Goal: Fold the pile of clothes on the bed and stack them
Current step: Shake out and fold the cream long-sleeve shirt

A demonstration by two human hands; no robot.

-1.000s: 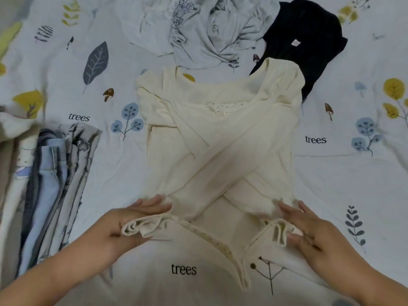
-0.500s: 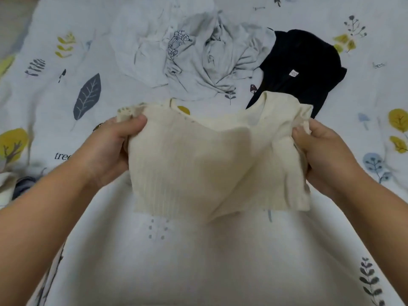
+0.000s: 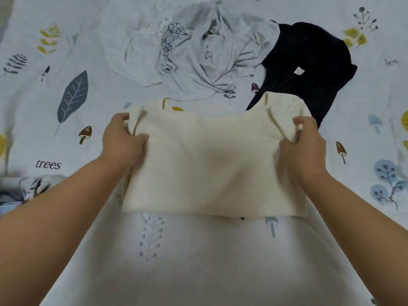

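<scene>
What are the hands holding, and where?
Left hand and right hand grip the folded cream top by its two far corners.

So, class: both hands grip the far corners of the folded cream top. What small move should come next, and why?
Probably lay the cream top flat and let go: the left hand and right hand pinch its far corners, and the fold looks done, its near edge on the bed sheet.
</scene>
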